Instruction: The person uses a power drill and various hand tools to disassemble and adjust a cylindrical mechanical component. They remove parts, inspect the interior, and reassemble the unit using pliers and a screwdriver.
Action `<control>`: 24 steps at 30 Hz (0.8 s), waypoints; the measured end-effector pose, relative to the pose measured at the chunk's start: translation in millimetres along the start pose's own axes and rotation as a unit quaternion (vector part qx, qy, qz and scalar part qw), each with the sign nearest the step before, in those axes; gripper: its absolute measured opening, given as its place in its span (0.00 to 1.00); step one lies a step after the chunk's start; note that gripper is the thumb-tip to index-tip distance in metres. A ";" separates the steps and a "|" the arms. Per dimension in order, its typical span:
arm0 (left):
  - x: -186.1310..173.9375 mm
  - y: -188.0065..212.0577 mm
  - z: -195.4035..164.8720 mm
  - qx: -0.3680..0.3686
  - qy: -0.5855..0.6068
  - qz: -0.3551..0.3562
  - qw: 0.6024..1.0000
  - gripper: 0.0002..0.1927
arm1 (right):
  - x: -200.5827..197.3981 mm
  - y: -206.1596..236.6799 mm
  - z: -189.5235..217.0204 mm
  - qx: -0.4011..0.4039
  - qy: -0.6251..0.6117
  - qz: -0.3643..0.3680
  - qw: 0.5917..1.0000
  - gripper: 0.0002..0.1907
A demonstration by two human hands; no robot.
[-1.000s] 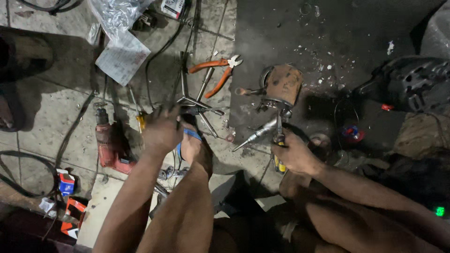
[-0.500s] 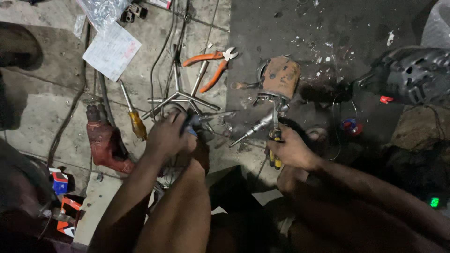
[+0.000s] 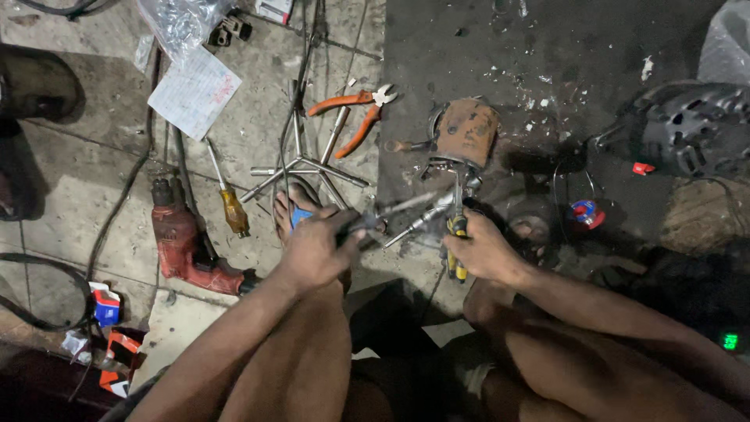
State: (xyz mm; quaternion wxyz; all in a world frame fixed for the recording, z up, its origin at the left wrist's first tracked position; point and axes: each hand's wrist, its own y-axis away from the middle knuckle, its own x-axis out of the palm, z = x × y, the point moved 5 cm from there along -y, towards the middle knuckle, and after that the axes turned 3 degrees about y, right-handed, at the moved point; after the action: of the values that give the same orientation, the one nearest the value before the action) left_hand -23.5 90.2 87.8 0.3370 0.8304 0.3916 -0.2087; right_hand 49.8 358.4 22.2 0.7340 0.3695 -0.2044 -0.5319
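Head view, looking down at a person seated on the floor. The left hand (image 3: 316,252) is clenched around a dark-handled tool (image 3: 391,211); its handle is buried in the fist, and only the thin metal shaft shows, running toward 2 o'clock. Whether it is a probe or a driver cannot be made out. The right hand (image 3: 486,252) is closed on a screwdriver (image 3: 456,228) with a yellow-and-black handle; the palm covers the lower handle, and the blade rises toward 12 o'clock. A second bright shaft crosses between the two hands, its ends hard to tell apart.

Both tips meet at the underside of a rusty motor part (image 3: 466,133), which lies on the dark slab at 12 o'clock of the right hand and at 2 o'clock of the left, near both. Its lower terminals are blurred and partly masked by the shafts.

At 9 o'clock of the left hand lies a red drill (image 3: 187,246), with a yellow screwdriver (image 3: 228,199) just beside it. A cross wrench (image 3: 301,168) lies at 12 o'clock, its lower arm hidden by a foot (image 3: 295,209). Orange pliers (image 3: 351,109) lie beyond. A black housing (image 3: 695,129) is cut off at the right edge.
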 end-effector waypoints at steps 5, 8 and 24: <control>-1.3 -12.2 -22.8 0.012 -0.090 -0.030 0.995 0.16 | 2.8 -1.9 0.7 -0.010 -0.004 0.008 1.000 0.06; 1.6 -13.2 -28.1 0.005 -0.093 0.018 0.996 0.18 | 3.9 -4.1 4.2 -0.020 -0.011 0.006 1.000 0.07; 12.1 -12.0 -36.2 0.012 -0.062 -0.022 0.998 0.20 | 6.1 -5.8 -4.2 -0.028 0.070 -0.012 0.997 0.08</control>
State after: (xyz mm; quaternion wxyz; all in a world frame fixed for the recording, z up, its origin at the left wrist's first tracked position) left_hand -22.6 128.1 100.4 0.3456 0.8109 0.3860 -0.2719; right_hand 51.2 353.2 14.5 0.7503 0.3873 -0.1335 -0.5189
